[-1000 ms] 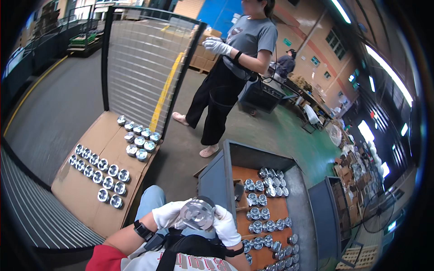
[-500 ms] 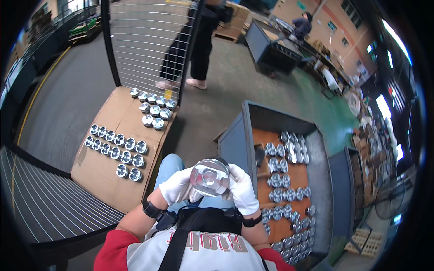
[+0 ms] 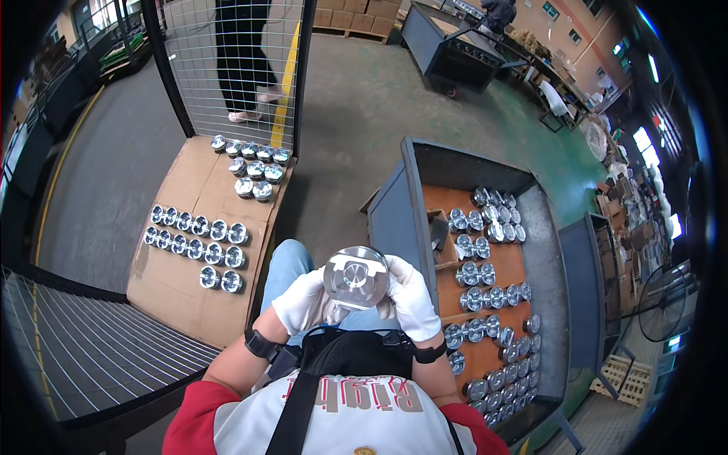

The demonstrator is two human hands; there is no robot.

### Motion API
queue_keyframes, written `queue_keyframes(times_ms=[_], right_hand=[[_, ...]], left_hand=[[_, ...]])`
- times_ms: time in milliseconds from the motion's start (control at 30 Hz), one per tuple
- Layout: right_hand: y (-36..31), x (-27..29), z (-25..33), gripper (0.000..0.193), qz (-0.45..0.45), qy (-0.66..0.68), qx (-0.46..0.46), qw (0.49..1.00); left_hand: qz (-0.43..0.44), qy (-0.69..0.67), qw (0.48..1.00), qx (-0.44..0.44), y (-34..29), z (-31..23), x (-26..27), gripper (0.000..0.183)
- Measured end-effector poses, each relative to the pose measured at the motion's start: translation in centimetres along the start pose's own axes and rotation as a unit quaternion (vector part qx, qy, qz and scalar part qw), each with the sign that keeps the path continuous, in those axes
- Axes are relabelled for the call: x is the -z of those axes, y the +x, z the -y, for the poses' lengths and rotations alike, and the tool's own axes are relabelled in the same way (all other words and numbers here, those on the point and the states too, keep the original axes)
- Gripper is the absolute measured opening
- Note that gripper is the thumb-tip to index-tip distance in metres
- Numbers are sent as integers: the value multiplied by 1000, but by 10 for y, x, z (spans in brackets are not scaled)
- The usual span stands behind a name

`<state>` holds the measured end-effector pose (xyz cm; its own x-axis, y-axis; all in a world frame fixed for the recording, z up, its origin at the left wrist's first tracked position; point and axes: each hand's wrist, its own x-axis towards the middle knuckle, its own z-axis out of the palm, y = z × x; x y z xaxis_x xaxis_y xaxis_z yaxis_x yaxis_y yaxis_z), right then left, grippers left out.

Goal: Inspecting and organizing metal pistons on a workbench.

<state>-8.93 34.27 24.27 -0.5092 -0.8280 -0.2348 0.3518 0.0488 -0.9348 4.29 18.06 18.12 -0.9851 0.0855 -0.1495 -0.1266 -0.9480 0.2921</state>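
Note:
A shiny metal piston (image 3: pixel 356 277) is held up in front of my lap, its round crown face turned up toward me. My left hand (image 3: pixel 302 305), in a white glove, grips its left side. On the opposite side, my white-gloved right hand (image 3: pixel 412 302) has its fingers closed on the rim; the fingertips of both hands are partly hidden behind the piston. More pistons (image 3: pixel 199 225) stand in rows on a cardboard sheet (image 3: pixel 171 292) to my left. At my right, a grey metal bin (image 3: pixel 394 208) contains several rows of pistons (image 3: pixel 497 297) on an orange-brown base.
Black-framed wire mesh panels (image 3: pixel 235 68) edge the cardboard at its far and near ends. Beyond the far panel a person in black trousers (image 3: pixel 239 53) is walking. A grey cart (image 3: pixel 447 49) stands farther off, near another person (image 3: pixel 498 14). A fan (image 3: pixel 662 303) is at the far right.
The piston has tilted slightly in my hands, and its crown recess shows more clearly. Behind the mesh, the walking person has moved left. My view has shifted a little.

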Motion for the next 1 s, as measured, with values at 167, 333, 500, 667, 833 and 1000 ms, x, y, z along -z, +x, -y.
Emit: queue_keyframes(times_ms=[167, 333, 500, 667, 833, 1000], right_hand=[[2, 0, 0, 24, 0, 13, -11, 1000], [1, 1, 0, 25, -8, 0, -12, 1000], [1, 2, -4, 26, -2, 12, -16, 1000], [1, 2, -2, 27, -1, 15, -24, 1000], [2, 3, -1, 27, -11, 9, -31, 999], [1, 4, -1, 26, -19, 13, -32, 999]], left_hand=[[-59, -4, 998, -11, 2, 5, 0, 37], [-63, -48, 997, -8, 0, 1, -18, 34], [-106, -59, 993, -7, -1, -1, -29, 33], [-106, -36, 994, -4, -1, -1, -28, 34], [-95, -36, 995, -9, 1, 1, -23, 37], [-17, -21, 1000, 4, 5, 3, -7, 41]])
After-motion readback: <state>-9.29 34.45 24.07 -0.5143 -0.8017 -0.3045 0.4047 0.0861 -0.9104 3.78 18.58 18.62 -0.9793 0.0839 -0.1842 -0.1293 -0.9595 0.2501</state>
